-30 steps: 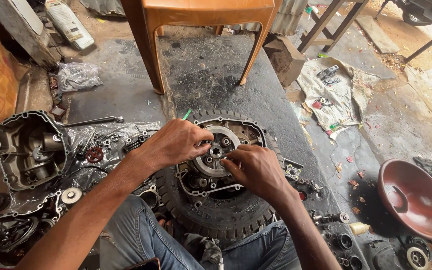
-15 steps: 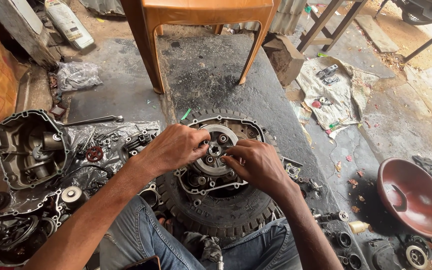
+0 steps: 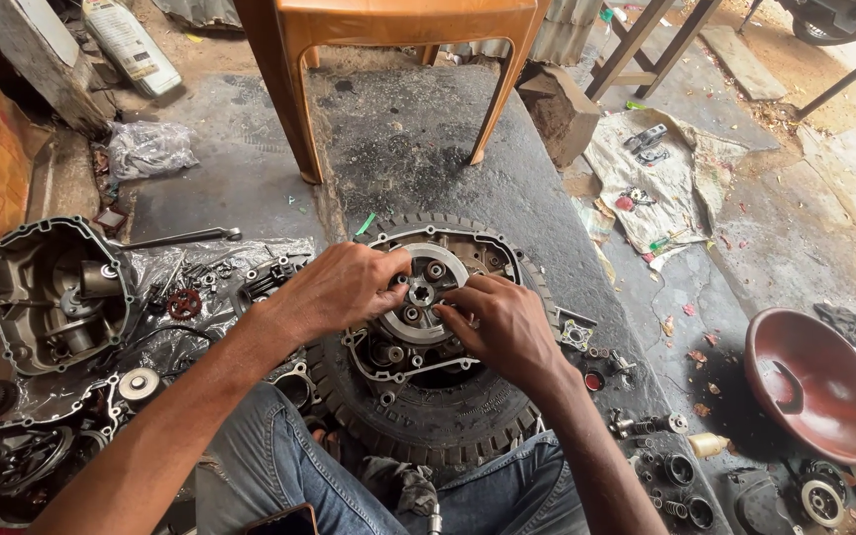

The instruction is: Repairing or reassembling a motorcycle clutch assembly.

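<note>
At frame centre, both hands work a round clutch assembly [image 3: 426,292] seated in a tyre [image 3: 428,421]. Left hand [image 3: 344,287] and right hand [image 3: 502,327] each pinch its metal parts in a tight grip.

This is an informal motorcycle repair workshop, set up outdoors on rough, oil-stained concrete floor [image 3: 418,149]. Work happens at ground level: an engine case [image 3: 428,297] lies on an old tyre [image 3: 438,426] used as a stand, and a removed engine cover [image 3: 47,292] sits nearby. Small gears, bolts and bearings are spread over a sheet of plastic film [image 3: 200,272] and a dirty rag [image 3: 666,188]. A reddish metal basin [image 3: 814,381] for parts stands to one side, an orange plastic stool [image 3: 398,59] stands ahead, and an oil bottle [image 3: 131,45] lies near a wall.
</note>
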